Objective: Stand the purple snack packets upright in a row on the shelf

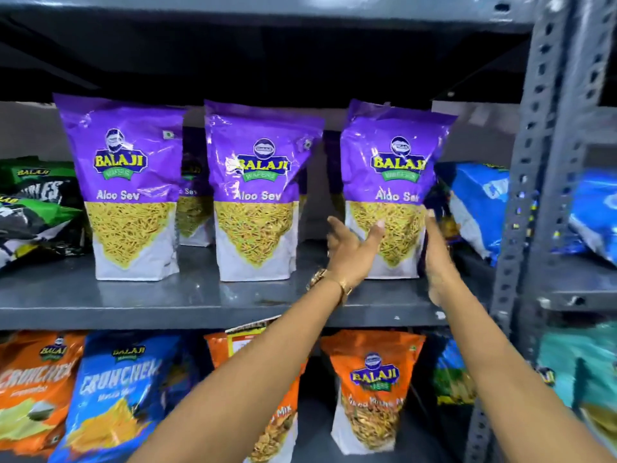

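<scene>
Standing upright along the front of the grey metal shelf (207,295) are three purple snack packets, set apart from one another: the left packet (128,192), the middle packet (257,195) and the right packet (392,192), whose top leans slightly to the right. More purple packets (195,208) show in the gaps behind them. The left hand (350,252) is spread open, palm toward the right packet's lower front, thumb tip at or just touching its face; it grips nothing. The right hand (439,259) lies flat, fingers straight, against the same packet's right edge, pressing rather than clasping. A gold bracelet (330,284) circles the left wrist. Green-and-black packets (36,202) lie at left, blue packets (480,202) slump at right. Orange packets (374,389) and a blue packet (117,392) fill the lower shelf.
</scene>
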`<state>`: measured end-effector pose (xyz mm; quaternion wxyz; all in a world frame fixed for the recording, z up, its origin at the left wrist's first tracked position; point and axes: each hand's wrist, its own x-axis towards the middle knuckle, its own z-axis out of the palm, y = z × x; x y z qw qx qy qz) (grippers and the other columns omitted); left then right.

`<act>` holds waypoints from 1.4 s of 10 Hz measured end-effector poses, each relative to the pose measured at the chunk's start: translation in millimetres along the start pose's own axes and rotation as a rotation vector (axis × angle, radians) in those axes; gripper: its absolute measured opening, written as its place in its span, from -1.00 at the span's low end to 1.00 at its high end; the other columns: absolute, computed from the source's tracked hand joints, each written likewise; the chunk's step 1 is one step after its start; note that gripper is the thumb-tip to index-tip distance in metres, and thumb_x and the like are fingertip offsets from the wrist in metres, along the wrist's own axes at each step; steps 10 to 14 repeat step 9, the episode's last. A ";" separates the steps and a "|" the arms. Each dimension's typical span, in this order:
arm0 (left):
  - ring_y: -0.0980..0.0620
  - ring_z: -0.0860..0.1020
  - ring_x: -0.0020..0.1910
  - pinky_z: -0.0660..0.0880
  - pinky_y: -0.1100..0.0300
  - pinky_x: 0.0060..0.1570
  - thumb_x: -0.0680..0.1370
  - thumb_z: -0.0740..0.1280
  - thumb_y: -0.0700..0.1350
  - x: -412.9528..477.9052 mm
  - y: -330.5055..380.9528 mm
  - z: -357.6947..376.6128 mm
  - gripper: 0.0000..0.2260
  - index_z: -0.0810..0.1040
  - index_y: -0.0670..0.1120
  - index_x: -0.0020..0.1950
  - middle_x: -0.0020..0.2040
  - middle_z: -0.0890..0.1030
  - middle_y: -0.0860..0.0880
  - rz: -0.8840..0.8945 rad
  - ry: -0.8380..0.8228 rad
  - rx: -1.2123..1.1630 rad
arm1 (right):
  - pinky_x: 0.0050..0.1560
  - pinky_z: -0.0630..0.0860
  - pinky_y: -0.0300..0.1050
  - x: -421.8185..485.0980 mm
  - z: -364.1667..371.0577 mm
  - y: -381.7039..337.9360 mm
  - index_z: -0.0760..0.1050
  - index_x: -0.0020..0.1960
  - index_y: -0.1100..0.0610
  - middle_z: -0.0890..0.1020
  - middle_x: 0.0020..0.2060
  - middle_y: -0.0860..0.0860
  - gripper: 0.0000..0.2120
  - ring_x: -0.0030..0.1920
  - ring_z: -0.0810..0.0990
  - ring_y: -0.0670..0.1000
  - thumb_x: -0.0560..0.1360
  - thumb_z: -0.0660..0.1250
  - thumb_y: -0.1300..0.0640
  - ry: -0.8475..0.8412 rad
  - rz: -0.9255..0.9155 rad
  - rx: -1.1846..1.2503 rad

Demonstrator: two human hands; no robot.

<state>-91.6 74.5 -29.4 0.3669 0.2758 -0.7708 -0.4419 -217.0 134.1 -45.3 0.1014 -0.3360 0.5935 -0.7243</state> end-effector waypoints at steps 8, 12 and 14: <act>-0.14 0.50 0.15 0.37 0.10 -0.06 0.52 0.15 0.30 -2.9 -25.2 2.0 -0.48 0.38 -0.12 0.20 0.17 0.55 -0.15 0.002 0.209 -0.013 | 0.43 0.33 0.08 -6.6 -3.3 8.7 0.48 0.30 0.02 0.54 0.31 0.01 -0.34 0.33 0.46 0.05 0.47 0.06 -0.43 -0.006 0.024 -0.043; -0.22 0.33 0.41 0.25 0.01 0.34 0.54 0.23 0.19 -12.9 -16.5 5.3 -0.39 0.23 -0.18 0.43 0.40 0.33 -0.23 0.076 0.281 0.072 | 0.35 0.30 -0.04 -23.8 -3.4 -0.4 0.37 0.37 0.15 0.50 0.31 0.10 -0.44 0.34 0.43 0.08 0.57 0.11 -0.24 0.212 -0.175 -0.152; -0.22 0.33 0.41 0.25 0.01 0.34 0.54 0.23 0.19 -12.9 -16.5 5.3 -0.39 0.23 -0.18 0.43 0.40 0.33 -0.23 0.076 0.281 0.072 | 0.35 0.30 -0.04 -23.8 -3.4 -0.4 0.37 0.37 0.15 0.50 0.31 0.10 -0.44 0.34 0.43 0.08 0.57 0.11 -0.24 0.212 -0.175 -0.152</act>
